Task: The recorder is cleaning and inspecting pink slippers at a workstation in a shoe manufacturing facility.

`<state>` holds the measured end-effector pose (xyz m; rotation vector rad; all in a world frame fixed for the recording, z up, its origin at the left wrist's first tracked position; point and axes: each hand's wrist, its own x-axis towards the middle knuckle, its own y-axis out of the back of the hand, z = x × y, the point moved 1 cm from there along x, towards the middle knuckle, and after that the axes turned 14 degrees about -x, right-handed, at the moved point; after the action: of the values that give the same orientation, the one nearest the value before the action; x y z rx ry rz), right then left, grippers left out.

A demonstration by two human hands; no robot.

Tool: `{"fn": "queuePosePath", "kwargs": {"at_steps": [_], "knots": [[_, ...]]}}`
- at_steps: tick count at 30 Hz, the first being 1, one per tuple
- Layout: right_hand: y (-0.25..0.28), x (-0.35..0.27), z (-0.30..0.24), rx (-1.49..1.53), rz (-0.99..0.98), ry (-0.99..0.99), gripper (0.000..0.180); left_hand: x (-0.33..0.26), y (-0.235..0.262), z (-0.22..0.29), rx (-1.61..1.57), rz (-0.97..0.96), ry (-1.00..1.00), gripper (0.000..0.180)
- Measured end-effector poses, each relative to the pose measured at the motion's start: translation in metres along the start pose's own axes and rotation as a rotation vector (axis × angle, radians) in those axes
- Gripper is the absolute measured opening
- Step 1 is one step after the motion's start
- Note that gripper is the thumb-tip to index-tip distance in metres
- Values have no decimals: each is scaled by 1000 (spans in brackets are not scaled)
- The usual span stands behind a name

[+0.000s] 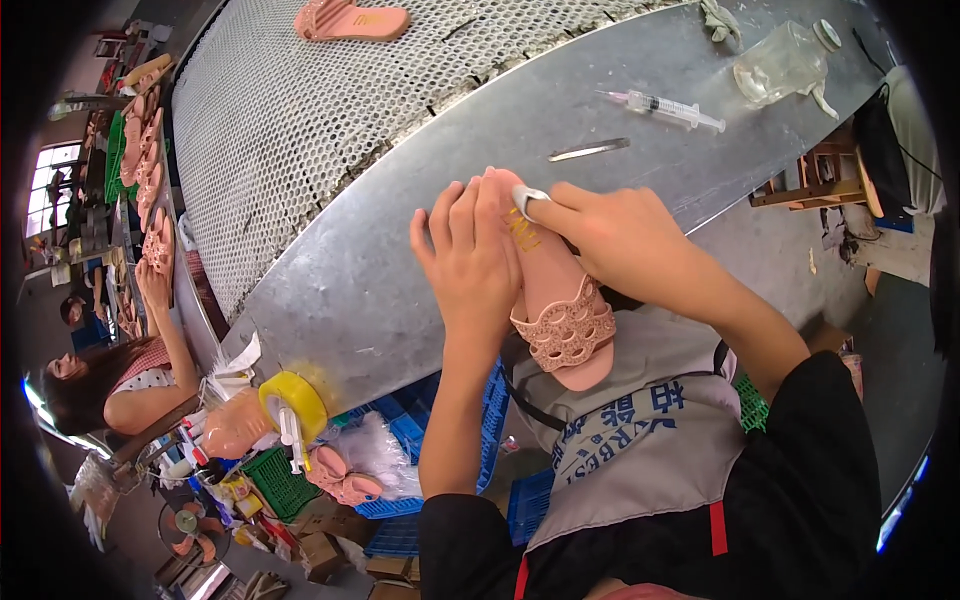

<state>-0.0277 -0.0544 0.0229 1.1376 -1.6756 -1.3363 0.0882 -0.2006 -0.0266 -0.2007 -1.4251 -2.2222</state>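
Observation:
A pink slide sandal (548,262) with a glittery cut-out strap lies sole-down at the table's near edge, toe toward me. My left hand (466,255) grips its left side near the heel, fingers pointing away from me. My right hand (622,232) pinches a small white piece of cloth (528,200) against the insole, beside the gold lettering at the heel. Beyond the sandal lie metal tweezers (588,150) and a clear syringe (665,107) with a pink tip.
A mesh conveyor (310,120) carrying another pink sandal (360,22) runs beyond the metal table (340,270). A clear bottle (780,65) lies far right. Yellow tape (292,398) sits at the left edge, above blue crates (490,415). Another person (150,375) handles sandals at left.

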Motion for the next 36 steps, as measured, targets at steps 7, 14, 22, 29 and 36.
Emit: {"fn": "queuePosePath", "kwargs": {"at_steps": [7,14,22,29,36], "knots": [[2,-11,-2,31,-99,-73,42,-1,-4,3,-13,8,2,45],[7,-13,-1,81,-104,-43,43,1,-2,3,0,11,16,53],[4,-14,-1,56,-75,-93,38,1,-5,2,-14,11,16,51],[6,-13,-9,13,-32,-67,46,0,-4,2,-16,17,15,45],[9,-6,-6,4,-37,-53,41,1,-4,2,-29,18,8,46]]}}
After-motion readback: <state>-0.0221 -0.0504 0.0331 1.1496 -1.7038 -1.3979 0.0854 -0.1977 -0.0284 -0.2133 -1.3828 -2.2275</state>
